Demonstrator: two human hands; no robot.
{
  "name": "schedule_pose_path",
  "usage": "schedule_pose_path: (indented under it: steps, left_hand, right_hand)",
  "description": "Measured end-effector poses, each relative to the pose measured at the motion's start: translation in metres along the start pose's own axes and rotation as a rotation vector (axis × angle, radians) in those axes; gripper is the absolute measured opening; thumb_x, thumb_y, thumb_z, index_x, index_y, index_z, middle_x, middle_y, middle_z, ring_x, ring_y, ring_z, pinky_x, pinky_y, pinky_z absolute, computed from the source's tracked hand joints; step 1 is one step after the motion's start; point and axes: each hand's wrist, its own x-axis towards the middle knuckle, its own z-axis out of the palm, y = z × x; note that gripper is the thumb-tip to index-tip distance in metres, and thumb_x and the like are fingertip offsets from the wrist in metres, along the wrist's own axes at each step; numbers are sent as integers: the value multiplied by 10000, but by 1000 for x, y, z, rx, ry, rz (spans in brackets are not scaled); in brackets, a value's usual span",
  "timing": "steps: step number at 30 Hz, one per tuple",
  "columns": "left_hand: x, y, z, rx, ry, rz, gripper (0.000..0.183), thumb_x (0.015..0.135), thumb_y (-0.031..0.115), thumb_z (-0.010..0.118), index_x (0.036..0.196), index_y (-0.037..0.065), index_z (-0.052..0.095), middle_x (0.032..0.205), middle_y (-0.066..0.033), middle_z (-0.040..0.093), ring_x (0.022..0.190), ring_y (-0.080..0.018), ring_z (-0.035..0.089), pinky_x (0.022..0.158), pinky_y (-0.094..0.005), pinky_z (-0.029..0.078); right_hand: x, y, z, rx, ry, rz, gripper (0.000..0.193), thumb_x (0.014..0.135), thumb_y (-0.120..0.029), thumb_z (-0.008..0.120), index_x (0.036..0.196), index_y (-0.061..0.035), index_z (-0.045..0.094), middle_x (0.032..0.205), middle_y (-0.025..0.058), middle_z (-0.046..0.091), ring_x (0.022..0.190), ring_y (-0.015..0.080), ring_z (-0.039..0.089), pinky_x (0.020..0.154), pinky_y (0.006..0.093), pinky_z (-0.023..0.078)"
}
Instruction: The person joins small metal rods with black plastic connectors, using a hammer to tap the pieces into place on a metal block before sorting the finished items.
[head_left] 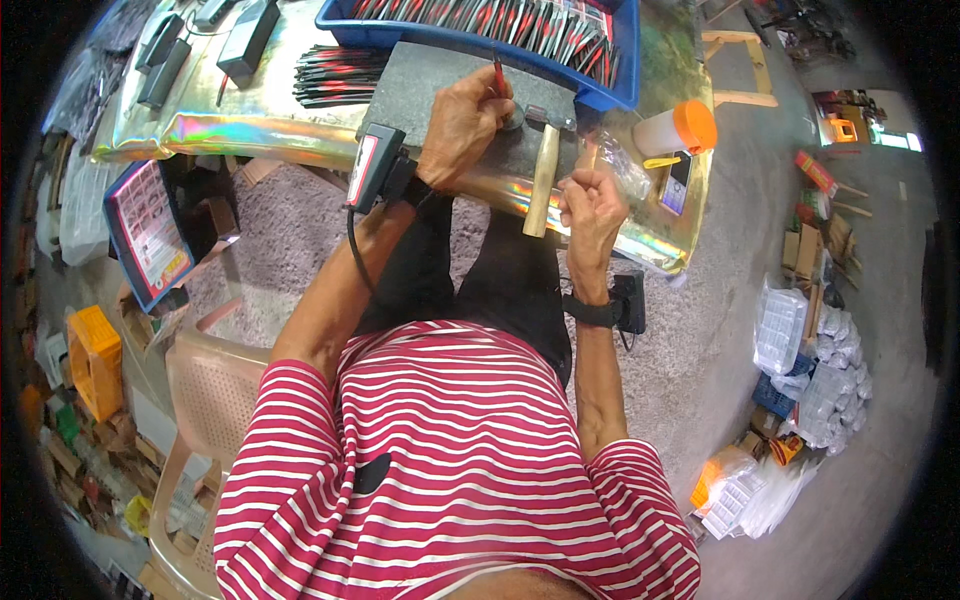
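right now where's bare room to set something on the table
Bare table shows beyond the orange-capped bottle, right of the blue tray, and between a dark box and the stack of black-and-red pieces. The gray slab is bare at left, beside the left hand. Around the hammer it is crowded: right hand and clear plastic close by.

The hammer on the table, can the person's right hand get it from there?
Probably yes: the right hand is close beside the hammer, and nothing seems to lie between them.
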Motion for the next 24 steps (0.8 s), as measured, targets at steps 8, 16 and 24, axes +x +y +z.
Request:
schedule_pose_path:
  steps: [8, 16, 24]
  left_hand:
    - [-1, -2, 2, -37, 18, 16, 34, 786, 30, 525, 817, 41, 516, 673, -10, 559, 569, -63, 495, 474, -195, 414]
    - [-4, -2, 3, -98, 43, -3, 34, 789, 26, 521, 822, 33, 512, 678, -9, 542, 583, -71, 510, 493, -200, 446]
    - [-1, -9, 6, 70, 43, 142, 55, 776, 2, 513, 824, 22, 495, 666, -29, 543, 576, -87, 518, 500, -215, 440]
  right_hand:
    - [-7, 17, 5, -104, -27, 40, 121, 798, -104, 514, 794, 17, 510, 631, -1, 470, 534, 49, 413, 457, 194, 335]
    - [-8, 18, 7, -254, -53, -41, 232, 821, -190, 497, 721, 15, 541, 608, -20, 459, 567, 44, 386, 493, 206, 323]
    - [-5, 23, 3, -162, -142, 42, 287, 818, -236, 526, 643, -12, 485, 565, 6, 397, 512, 62, 337, 421, 234, 270]
